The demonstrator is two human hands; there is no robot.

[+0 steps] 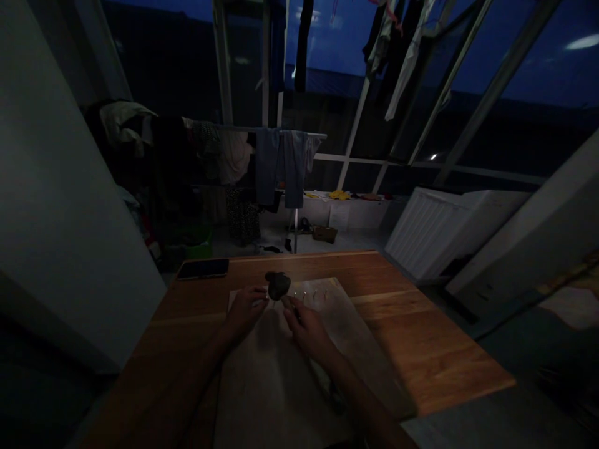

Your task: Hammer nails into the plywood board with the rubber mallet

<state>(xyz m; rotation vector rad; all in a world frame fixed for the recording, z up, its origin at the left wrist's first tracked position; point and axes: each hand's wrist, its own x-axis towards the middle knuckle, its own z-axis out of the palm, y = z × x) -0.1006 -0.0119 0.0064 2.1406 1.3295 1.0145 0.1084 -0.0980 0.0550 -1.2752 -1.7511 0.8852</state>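
Observation:
My right hand [306, 327] is closed around the handle of a hammer [279, 286]. Its dark head is raised over the far part of a pale board [276, 386]. Just left of the hammer head, my left hand [247, 307] has its thumb and fingers pinched at the board's far left. A small shiny spot at those fingertips looks like a nail [267, 299], mostly hidden. Several thin nails [315, 294] stand upright in a row along the board's far side, right of the hammer. A long dark object [330, 390] lies partly hidden below my right forearm.
The board lies on a wooden table [402, 324]. A phone [203, 269] rests at the table's far left corner. Beyond stand a drying rack with clothes [276, 165], a green tub [199, 242] and a white ribbed appliance [425, 231]. The room is dim.

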